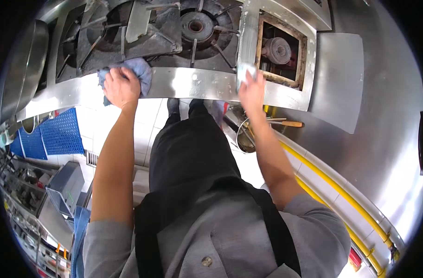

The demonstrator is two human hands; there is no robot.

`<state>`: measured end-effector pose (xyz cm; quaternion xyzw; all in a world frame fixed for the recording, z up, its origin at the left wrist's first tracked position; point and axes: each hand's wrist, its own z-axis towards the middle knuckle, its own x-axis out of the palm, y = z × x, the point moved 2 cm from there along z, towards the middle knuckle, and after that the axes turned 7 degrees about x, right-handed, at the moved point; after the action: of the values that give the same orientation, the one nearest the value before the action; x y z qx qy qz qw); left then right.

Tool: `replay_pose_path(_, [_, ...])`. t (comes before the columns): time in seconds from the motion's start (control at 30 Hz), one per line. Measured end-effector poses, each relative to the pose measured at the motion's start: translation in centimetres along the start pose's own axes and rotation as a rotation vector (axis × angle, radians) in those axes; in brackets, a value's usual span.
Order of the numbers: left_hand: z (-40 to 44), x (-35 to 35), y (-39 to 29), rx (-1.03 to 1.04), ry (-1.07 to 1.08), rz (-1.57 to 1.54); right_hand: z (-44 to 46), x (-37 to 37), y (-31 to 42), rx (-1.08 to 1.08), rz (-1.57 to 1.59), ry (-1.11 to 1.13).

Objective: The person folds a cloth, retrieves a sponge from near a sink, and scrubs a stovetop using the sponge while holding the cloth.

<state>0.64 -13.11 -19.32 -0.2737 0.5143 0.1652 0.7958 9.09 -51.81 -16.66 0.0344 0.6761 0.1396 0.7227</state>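
My left hand is closed on a bunched blue-grey cloth, pressed against the steel front ledge of a gas stove. Further right, my right hand grips a pale sponge, slightly blurred. It rests on the steel strip between the burners and a square opening, and that strip looks wet with whitish streaks. Behind the ledge are a dark burner with grate bars and a second grate plate lying askew. A flat metal piece lies on that plate.
The square opening holds a bare burner with grimy edges. A big metal pan stands at the left. Below the stove are a metal pot with handled tools and yellow pipes. A steel counter extends rightward.
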Motion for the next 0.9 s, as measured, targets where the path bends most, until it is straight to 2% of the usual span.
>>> replay_pose_path(0.03, [0.0, -0.2, -0.1, -0.015, 0.025, 0.032, -2.0, -0.8, 0.4, 0.089, 0.011, 0.067])
replay_pose_path(0.13, [0.0, 0.1, -0.1, -0.024, 0.043, 0.068, -0.6, -0.9, 0.4, 0.050, 0.034, 0.094])
replay_pose_path(0.23, [0.0, -0.1, -0.2, -0.015, 0.035, 0.083, 9.7, 1.4, 0.3, -0.028, -0.018, -0.033])
replay_pose_path(0.33, [0.0, 0.3, 0.0, -0.001, 0.025, 0.055, 19.8, 1.8, 1.5, -0.007, -0.041, -0.046])
replay_pose_path(0.37, [0.0, 0.2, -0.1, 0.007, 0.026, 0.058, 21.9, 3.1, 0.7, -0.015, -0.023, -0.116])
replay_pose_path(0.43, [0.1, -0.1, -0.3, -0.013, 0.052, 0.078, 22.0, 3.2, 0.7, 0.046, 0.064, -0.115])
replay_pose_path(0.47, [0.2, -0.1, -0.4, 0.000, 0.047, 0.068, 20.2, 2.3, 1.1, 0.004, 0.002, -0.063])
replay_pose_path(0.5, [0.0, 0.0, -0.2, 0.005, 0.040, 0.064, 17.4, 1.4, 1.1, -0.041, -0.063, -0.017])
replay_pose_path(0.57, [0.1, -0.2, -0.2, 0.012, 0.044, 0.047, 10.8, 2.7, -0.8, -0.071, 0.000, -0.118])
replay_pose_path(0.7, [0.1, -0.5, -0.4, -0.001, 0.036, 0.055, 0.2, 0.5, -0.6, 0.066, 0.045, -0.030])
replay_pose_path(0.8, [0.3, -0.7, -0.7, -0.009, 0.031, 0.066, 3.8, 0.5, 0.2, 0.087, 0.066, 0.003])
replay_pose_path(0.9, [0.4, -0.8, -0.7, -0.014, 0.054, 0.077, 14.9, 2.1, 0.7, -0.013, 0.016, -0.110])
